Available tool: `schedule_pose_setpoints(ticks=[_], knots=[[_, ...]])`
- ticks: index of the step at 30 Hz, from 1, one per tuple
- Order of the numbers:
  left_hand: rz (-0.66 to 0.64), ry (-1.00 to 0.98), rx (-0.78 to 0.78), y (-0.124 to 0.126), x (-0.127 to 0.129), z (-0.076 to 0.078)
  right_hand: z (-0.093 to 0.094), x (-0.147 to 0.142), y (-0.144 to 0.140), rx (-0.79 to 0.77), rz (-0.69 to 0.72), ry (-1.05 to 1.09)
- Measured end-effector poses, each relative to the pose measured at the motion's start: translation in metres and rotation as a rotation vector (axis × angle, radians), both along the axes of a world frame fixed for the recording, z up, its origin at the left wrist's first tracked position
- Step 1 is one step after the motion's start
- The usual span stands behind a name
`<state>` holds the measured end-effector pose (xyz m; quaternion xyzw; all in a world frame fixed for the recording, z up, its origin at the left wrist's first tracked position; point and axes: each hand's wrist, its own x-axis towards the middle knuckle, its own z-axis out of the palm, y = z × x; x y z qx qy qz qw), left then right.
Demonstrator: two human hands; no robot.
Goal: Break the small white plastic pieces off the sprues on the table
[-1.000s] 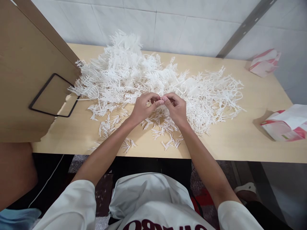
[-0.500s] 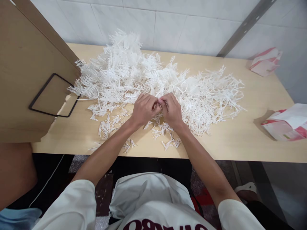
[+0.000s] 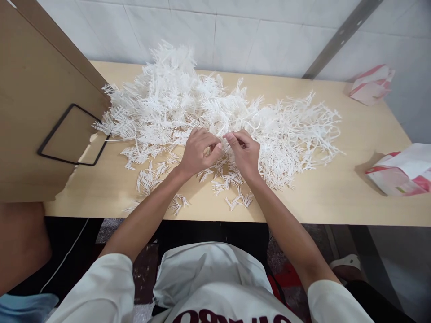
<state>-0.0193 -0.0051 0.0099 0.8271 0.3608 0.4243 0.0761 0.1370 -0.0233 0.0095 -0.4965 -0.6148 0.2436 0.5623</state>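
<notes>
A long heap of thin, white, branched plastic-looking pieces [image 3: 188, 98] spreads over the light wood table. At its front edge my left hand [image 3: 201, 151] is held with fingers curled, thumb and forefinger tips close together. My right hand [image 3: 247, 153] faces it with thumb against forefinger in a pinch. A small gap separates the two hands. Whatever lies between the fingertips is too small and too white against the heap to make out. Small loose white pieces [image 3: 232, 181] lie on the table below and between my hands.
A large cardboard box [image 3: 40, 112] with a black rectangular frame [image 3: 55, 132] against it stands at the left. Two red-and-white paper packages [image 3: 400, 172] sit at the right. A tiled wall [image 3: 235, 40] closes the back. Part of another person [image 3: 23, 251] shows at lower left.
My hands, fingertips touching before, have drawn slightly apart. The left thumb has straightened a little away from the fingers. The heap looks the same.
</notes>
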Motion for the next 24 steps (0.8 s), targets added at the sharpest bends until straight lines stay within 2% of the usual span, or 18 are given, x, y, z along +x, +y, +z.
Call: schedule_pose_setpoints(ticks=[4, 7, 11, 16, 21, 24], knots=[[-0.03, -0.015, -0.052, -0.0017, 0.0048, 0.0019, -0.0002, 0.0011, 0.0032, -0.109, 0.039, 0.152], [-0.074, -0.069, -0.124, -0.002, 0.0065, 0.0023, -0.0021, 0.0002, 0.0045, -0.126, 0.032, 0.229], [-0.068, -0.175, -0.231, -0.0009, 0.0081, 0.0017, -0.0039, -0.0005, 0.0045, -0.14, 0.021, 0.269], [-0.055, -0.257, -0.267, 0.0011, 0.0066, 0.0018, 0.0014, 0.0016, 0.0027, -0.127, 0.078, 0.229], [-0.004, -0.372, -0.325, 0.0039, 0.0055, -0.0015, 0.0061, 0.0036, 0.0024, -0.09, 0.224, 0.074], [-0.029, -0.376, -0.316, 0.0051, 0.0069, -0.003, 0.0038, 0.0045, 0.003, -0.066, 0.213, 0.008]])
